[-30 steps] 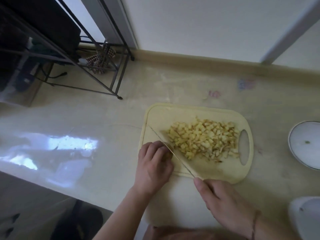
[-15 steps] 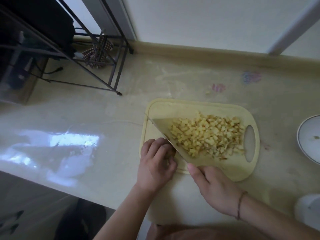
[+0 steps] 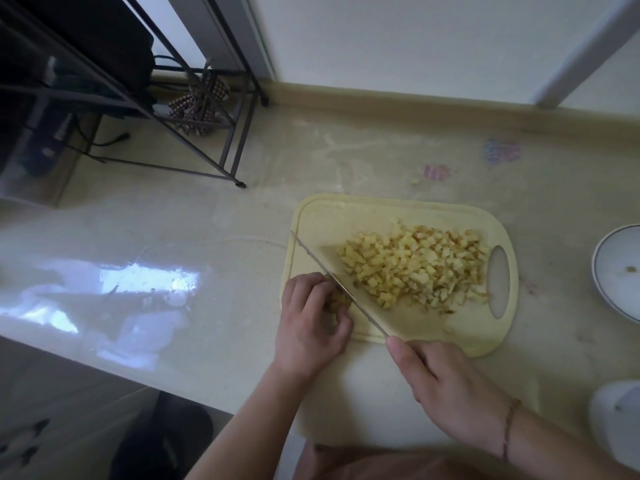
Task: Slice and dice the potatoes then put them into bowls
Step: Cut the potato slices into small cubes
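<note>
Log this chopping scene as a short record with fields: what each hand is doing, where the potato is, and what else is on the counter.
left hand: curled over a small potato piece at the cutting board's near left corner
right hand: grips the knife, blade edge down beside the left fingers
diced potato: heaped mid-board, towards the handle hole
cutting board: pale yellow, flat on the counter
bowls: one white bowl right of the board, nearly empty; another white object at the lower right edge, cropped

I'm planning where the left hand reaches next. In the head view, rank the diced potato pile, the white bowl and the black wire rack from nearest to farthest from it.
From the left hand:
1. diced potato pile, just right, on the cutting board.
2. black wire rack, far back left.
3. white bowl, right edge of the counter.
</note>
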`<move>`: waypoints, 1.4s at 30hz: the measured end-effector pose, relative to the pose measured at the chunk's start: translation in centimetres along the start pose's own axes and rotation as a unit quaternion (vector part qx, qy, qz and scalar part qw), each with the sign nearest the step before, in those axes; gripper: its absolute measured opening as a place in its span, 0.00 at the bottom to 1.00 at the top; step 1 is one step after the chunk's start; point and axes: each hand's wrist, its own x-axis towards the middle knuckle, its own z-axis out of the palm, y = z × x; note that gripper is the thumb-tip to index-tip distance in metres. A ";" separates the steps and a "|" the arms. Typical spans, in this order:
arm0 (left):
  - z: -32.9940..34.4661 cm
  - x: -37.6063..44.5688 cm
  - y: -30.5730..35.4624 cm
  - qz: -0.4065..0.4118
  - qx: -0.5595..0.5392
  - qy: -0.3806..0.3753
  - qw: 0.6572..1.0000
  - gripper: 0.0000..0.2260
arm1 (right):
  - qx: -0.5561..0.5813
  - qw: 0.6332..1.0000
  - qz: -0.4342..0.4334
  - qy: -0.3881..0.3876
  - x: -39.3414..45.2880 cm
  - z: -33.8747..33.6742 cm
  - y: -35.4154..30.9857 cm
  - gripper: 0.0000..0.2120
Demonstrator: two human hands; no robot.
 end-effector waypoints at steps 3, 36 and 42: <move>0.0 0.0 0.0 -0.003 0.001 -0.002 1.000 0.12 | 0.001 1.000 -0.005 -0.002 -0.3 0.0 0.2 0.41; 0.0 0.1 0.2 -0.018 -0.025 0.046 0.998 0.07 | -0.004 1.000 -0.008 -0.014 -0.5 0.4 0.1 0.40; 0.0 0.1 0.2 -0.017 -0.029 0.049 0.998 0.11 | -0.020 1.000 -0.019 -0.002 -1.0 0.8 0.6 0.38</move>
